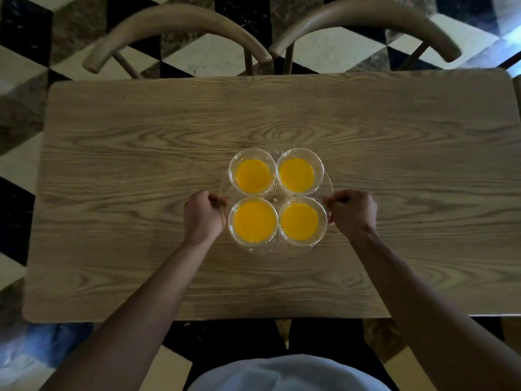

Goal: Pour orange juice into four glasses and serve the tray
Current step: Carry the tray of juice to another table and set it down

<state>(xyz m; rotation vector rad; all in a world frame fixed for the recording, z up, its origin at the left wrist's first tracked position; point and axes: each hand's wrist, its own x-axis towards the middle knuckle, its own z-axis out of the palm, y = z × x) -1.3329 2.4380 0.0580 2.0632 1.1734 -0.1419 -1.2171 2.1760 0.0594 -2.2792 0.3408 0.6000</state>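
Observation:
A clear round glass tray (275, 196) carries several glasses of orange juice in a two-by-two square, over the middle of the wooden table (141, 165). The far pair are the far-left glass (253, 175) and the far-right glass (298, 174). The near pair are the near-left glass (255, 221) and the near-right glass (300, 220). My left hand (203, 215) grips the tray's left rim with curled fingers. My right hand (352, 211) grips the right rim the same way. Whether the tray rests on the table or is held just above it cannot be told.
Two wooden chairs with curved backs, the left chair (174, 26) and the right chair (366, 18), stand at the table's far edge. The floor (25, 66) is tiled in black, white and brown. I stand at the near edge, my white top (282, 373) at the frame's bottom.

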